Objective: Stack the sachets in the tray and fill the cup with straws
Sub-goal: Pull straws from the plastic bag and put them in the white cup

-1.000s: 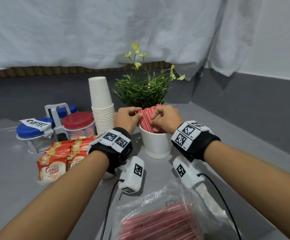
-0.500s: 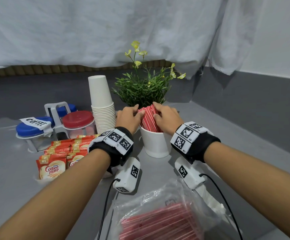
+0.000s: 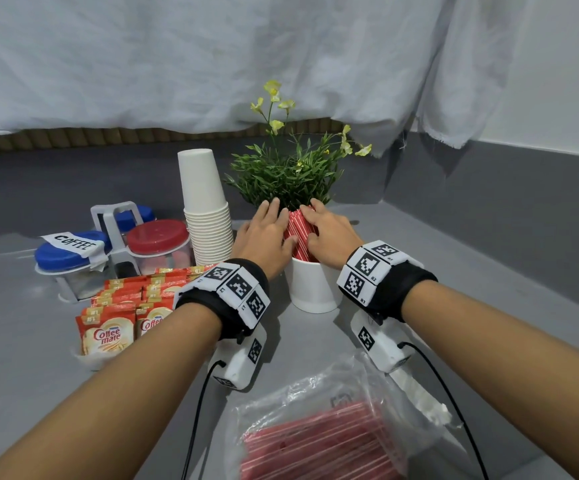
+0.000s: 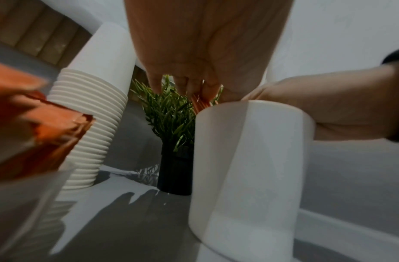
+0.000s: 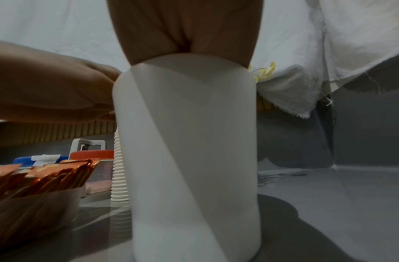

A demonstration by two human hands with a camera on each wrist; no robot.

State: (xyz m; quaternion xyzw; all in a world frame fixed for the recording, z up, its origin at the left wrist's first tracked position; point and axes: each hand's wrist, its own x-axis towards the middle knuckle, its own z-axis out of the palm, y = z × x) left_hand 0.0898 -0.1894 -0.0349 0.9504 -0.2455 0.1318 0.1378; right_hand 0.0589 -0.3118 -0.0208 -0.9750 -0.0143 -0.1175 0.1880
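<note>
Left hand [image 3: 267, 237] and right hand [image 3: 329, 233] flat-fingered, pressing either side of straws [image 3: 298, 237] bunched in the cup [image 3: 312, 289]; sachets [image 3: 121, 317] left of cup; uneven push likely tips it.

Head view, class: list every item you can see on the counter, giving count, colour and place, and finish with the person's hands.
Cup: one, white, centre.
Straws: a bundle, red-striped, standing in the cup.
Sachets: many, red and cream, in the tray at left.
Tray: one, pale, front left.
Paper cups: one stack, white, behind the sachets.
Jars: three lids visible, two blue, one red, far left.
Plant: one, green with yellow flowers, behind the cup.
Bag: one, clear, more red straws inside, front.
Left hand, right hand: flat-fingered against the straws.
</note>
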